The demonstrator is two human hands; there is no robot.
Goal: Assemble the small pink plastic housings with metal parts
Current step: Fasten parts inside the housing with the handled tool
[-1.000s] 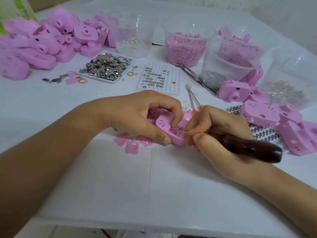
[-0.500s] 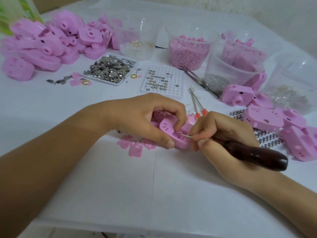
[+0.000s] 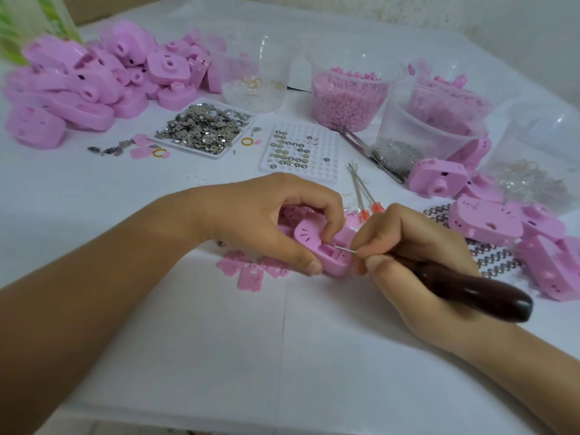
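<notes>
Left hand (image 3: 266,224) gripping the small pink plastic housing (image 3: 335,265) should brace it firmly while right hand (image 3: 408,262), clasping the dark wooden-handled metal pick (image 3: 470,287), presses gently.

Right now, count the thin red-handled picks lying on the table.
2. They lie side by side just beyond the right hand: the left pick and the right pick, tips pointing away. Others may be hidden behind that hand.

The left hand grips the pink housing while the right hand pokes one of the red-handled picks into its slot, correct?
No. In the head view the right hand holds a dark wooden-handled awl; both red-handled picks lie on the table. The left hand does grip the pink housing.
</notes>
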